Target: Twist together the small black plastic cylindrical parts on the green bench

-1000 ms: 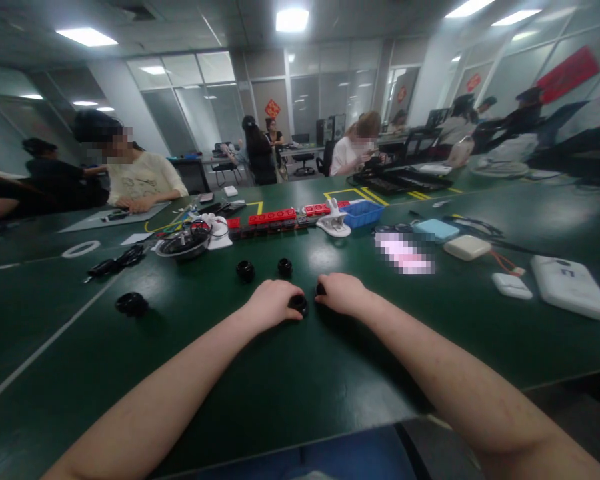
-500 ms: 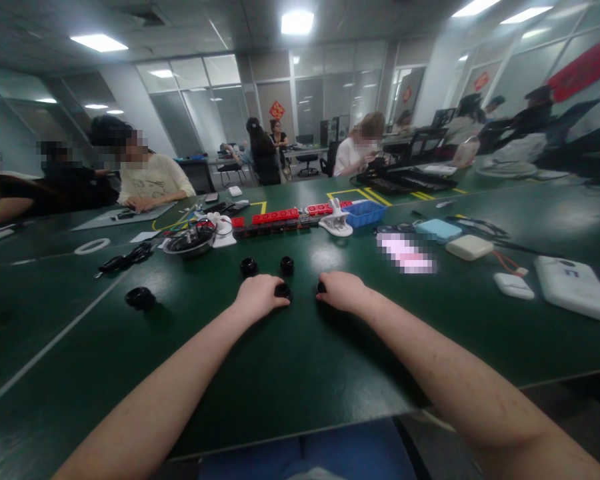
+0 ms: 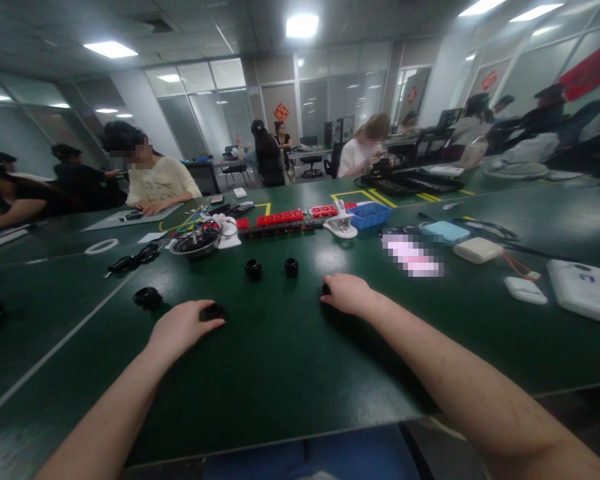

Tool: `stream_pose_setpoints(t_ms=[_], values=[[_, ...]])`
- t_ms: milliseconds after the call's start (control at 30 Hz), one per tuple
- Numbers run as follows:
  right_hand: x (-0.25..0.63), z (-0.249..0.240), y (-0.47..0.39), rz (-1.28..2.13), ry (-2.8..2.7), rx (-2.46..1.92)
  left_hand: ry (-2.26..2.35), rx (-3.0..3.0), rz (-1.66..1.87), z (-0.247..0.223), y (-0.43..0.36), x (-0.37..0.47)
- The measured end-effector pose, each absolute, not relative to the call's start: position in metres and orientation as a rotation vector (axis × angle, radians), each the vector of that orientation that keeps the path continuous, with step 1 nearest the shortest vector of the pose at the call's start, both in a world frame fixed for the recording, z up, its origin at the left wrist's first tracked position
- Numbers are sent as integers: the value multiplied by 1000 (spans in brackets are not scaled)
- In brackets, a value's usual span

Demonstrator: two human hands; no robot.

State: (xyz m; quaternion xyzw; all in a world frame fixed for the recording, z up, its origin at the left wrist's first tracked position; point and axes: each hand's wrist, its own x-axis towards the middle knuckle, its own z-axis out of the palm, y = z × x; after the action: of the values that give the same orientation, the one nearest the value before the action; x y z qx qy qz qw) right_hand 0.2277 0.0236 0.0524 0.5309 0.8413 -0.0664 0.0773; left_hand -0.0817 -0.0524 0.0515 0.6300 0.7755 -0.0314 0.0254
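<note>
The left hand [image 3: 177, 330] pinches a round black pot [image 3: 213, 311] between the thumb and the fingers, low over the green surface [image 3: 275, 373], and I cannot tell if the pot touches it. The right hand [image 3: 349, 293] curls around a small dark thing [image 3: 326, 289] that is mostly hidden by the fingers. The two hands are well apart. This looks like a step of holding and placing small things, one in each hand. A good next move calls for the left fingers to have room to open, with the pot flat so it does not tip or roll. Just behind the left hand, on its outer side, sits a big black cup [image 3: 148, 298], so a bump there could push it. Two more black cups [image 3: 253, 269] stand farther back, between the hands. Behind them are a long red and black strip [image 3: 280, 219], a white clip [image 3: 341, 223] and a blue basket [image 3: 373, 215]. A round bowl [image 3: 195, 243] with wires is near the strip's left end
</note>
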Motion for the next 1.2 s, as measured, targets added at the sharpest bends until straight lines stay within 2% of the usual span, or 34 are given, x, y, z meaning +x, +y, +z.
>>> stream_pose_setpoints(t_ms=[400, 1200], values=[[227, 53, 23, -191, 2547, 1601, 2814, 1255, -173, 37, -107, -205], [225, 50, 28, -174, 2583, 1582, 2782, 1286, -99, 49, -110, -213]])
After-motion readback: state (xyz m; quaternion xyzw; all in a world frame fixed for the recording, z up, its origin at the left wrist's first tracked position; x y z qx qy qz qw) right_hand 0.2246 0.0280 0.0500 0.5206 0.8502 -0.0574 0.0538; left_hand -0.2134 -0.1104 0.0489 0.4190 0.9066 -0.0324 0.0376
